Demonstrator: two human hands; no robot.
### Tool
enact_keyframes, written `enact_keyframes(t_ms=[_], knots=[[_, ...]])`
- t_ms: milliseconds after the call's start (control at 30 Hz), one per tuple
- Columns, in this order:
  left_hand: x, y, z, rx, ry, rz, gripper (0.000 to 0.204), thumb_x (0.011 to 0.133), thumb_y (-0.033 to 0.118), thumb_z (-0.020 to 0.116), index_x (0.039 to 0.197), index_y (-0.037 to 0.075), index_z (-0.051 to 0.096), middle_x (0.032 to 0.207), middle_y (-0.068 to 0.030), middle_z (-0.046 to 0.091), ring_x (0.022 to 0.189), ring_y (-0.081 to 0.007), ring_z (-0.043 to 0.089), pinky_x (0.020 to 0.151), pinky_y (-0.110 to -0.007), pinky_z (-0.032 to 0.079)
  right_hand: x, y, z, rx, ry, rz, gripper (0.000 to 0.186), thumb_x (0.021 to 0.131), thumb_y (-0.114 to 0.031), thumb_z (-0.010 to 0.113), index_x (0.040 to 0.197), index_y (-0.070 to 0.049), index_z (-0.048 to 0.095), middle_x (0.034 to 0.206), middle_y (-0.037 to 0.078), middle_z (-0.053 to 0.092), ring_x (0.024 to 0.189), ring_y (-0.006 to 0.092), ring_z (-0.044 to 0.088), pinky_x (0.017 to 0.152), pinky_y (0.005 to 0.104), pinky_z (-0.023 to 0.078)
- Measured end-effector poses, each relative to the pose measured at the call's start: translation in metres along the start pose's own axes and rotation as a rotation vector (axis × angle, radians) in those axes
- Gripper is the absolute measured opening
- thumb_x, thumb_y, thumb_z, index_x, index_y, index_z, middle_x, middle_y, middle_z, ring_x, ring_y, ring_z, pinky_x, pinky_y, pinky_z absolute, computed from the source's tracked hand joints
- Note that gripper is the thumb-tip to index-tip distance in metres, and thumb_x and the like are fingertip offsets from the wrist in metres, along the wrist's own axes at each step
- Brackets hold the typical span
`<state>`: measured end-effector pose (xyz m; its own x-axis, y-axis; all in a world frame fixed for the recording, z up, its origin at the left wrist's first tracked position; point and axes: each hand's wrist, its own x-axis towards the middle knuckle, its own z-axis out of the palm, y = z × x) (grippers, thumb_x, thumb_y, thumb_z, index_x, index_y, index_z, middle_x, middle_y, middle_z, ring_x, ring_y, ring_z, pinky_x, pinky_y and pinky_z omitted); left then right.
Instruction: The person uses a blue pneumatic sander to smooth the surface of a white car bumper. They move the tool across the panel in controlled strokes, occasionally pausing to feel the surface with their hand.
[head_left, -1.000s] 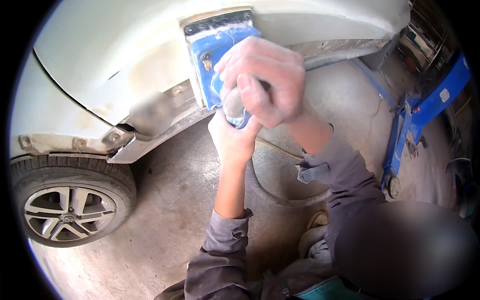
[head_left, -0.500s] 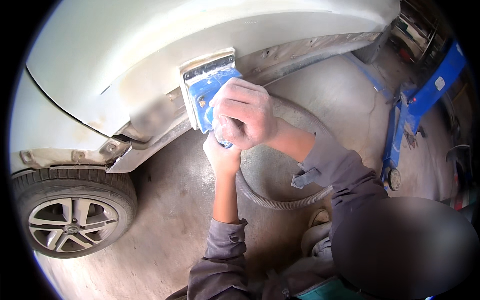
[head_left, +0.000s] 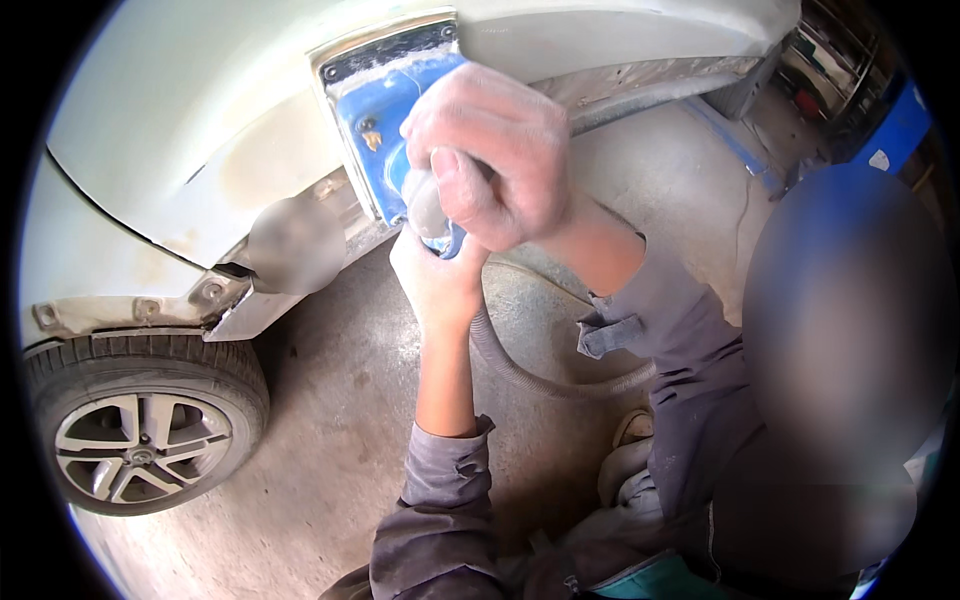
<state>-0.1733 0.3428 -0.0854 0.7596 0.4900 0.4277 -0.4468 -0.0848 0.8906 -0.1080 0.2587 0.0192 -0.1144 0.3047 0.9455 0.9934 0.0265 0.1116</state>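
A blue hand sanding block (head_left: 378, 110) with a white-edged pad is held against the pale lower side panel (head_left: 270, 120) of a car. My right hand (head_left: 505, 155), dusted with white powder, is closed round the block's rounded grip. Just below it, my left hand (head_left: 438, 280) wraps the block's near end, its fingers partly hidden on the far side. A grey ribbed hose (head_left: 520, 372) curves over the floor from beneath my hands.
At the lower left is a car wheel (head_left: 145, 440). Below the panel runs a bare, scuffed sill (head_left: 660, 95). Blue metal equipment (head_left: 900, 135) stands at the right, with cluttered shelving (head_left: 835, 60) behind. Blurred patches cover parts of the view.
Both hands have pushed the sanding block up the car panel and slightly left. It now covers a higher part, and both hands keep their grip. The hose has shifted with it.
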Motion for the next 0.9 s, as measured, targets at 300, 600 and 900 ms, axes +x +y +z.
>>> enact_keyframes(t_ms=[300,600,900], knots=[[-0.002,-0.01,0.003,0.073,-0.034,-0.051,0.054,0.072,0.041,0.08,0.093,-0.006,0.066,0.081,-0.0117,0.07,0.076,-0.018,0.066,0.071,-0.034,0.052,-0.014,0.004,-0.003,-0.046,-0.04,0.019,0.017,0.077,-0.012,0.054,0.067,-0.001,0.061,0.072,0.011,0.062,0.067,0.0227,0.06,0.061,0.0326,0.049],[0.012,0.043,0.014,-0.014,-0.03,-0.032,0.053,0.071,0.041,0.083,0.095,-0.004,0.068,0.083,-0.0143,0.072,0.076,-0.0203,0.069,0.072,-0.034,0.053,0.033,0.01,-0.014,-0.02,0.056,-0.058,0.016,0.079,-0.011,0.053,0.068,-0.004,0.061,0.064,0.007,0.057,0.056,0.0183,0.052,0.052,0.0307,0.042],[-0.012,-0.031,-0.004,0.126,-0.02,-0.067,0.063,0.066,0.047,0.084,0.097,-0.004,0.066,0.088,-0.0184,0.072,0.082,-0.0287,0.072,0.074,-0.038,0.054,-0.038,-0.001,0.006,-0.091,-0.123,0.048,0.013,0.073,-0.011,0.054,0.068,-0.002,0.062,0.069,0.011,0.06,0.066,0.0232,0.06,0.059,0.0334,0.048]])
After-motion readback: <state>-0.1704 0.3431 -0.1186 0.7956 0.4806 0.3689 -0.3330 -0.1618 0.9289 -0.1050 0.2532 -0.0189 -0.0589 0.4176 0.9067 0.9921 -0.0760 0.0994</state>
